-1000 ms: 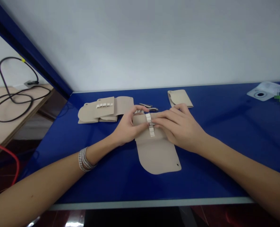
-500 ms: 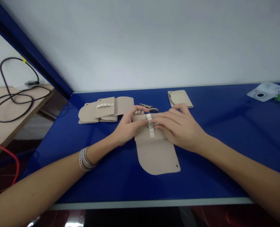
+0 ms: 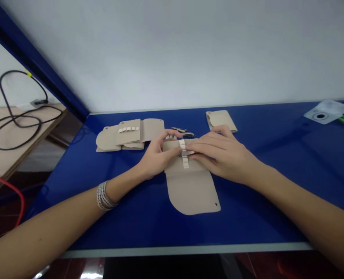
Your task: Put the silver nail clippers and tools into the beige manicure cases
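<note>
An open beige pouch (image 3: 192, 190) with a row of white elastic loops (image 3: 184, 154) lies flat on the blue table (image 3: 276, 174). My left hand (image 3: 157, 155) holds the pouch's upper left edge, fingers curled on it. My right hand (image 3: 221, 153) pinches a small metal tool (image 3: 186, 153) that lies under one of the loops. Two more small metal tools (image 3: 183, 131) lie just beyond the pouch.
Another open beige pouch (image 3: 129, 133) with loops lies at the back left, a folded one (image 3: 220, 120) at the back centre. A white packet (image 3: 325, 111) sits far right. A wooden side table (image 3: 3, 143) with black cable (image 3: 15, 116) stands left.
My right hand has slid the metal tool a little leftward into the loop. The pouch has shifted slightly. My left hand has hardly moved.
</note>
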`<state>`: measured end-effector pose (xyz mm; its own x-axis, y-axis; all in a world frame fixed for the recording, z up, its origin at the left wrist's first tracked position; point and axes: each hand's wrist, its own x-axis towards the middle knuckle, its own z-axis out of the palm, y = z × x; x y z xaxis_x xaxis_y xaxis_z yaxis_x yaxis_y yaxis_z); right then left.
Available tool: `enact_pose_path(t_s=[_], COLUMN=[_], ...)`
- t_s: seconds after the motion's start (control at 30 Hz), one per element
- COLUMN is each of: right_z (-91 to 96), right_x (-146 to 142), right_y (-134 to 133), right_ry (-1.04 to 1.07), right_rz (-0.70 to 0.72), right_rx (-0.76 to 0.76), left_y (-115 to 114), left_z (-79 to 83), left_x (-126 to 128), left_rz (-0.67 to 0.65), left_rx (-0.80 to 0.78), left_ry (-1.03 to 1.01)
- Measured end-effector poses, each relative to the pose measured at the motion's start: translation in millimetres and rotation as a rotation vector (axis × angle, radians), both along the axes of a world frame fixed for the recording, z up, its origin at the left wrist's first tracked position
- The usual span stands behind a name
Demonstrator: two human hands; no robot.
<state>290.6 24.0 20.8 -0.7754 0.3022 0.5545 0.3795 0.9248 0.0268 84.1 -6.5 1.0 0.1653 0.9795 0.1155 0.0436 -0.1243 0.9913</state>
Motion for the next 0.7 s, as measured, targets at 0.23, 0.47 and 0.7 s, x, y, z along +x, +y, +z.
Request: enact_pose_path(t_s=[0.23, 0.47, 0.7], right_z=[5.9, 5.1, 5.2], right_x=[7.3, 2.6, -0.5], right_y=[4.5, 1.4, -1.8], right_ry=[-0.044, -0.080, -0.141], right_rz=[-0.037, -0.030, -0.060], right_rx=[-0.064, -0.039, 0.014], left_y=[-0.4, -0.3, -0.4], left_z=[0.0, 0.3, 0.3], left_x=[0.6, 0.3, 0.3], left_rz=[0.008, 0.006, -0.007], left_rx=[-0.008, 0.000, 0.026], left_ry=[-0.012, 0.014, 0.039])
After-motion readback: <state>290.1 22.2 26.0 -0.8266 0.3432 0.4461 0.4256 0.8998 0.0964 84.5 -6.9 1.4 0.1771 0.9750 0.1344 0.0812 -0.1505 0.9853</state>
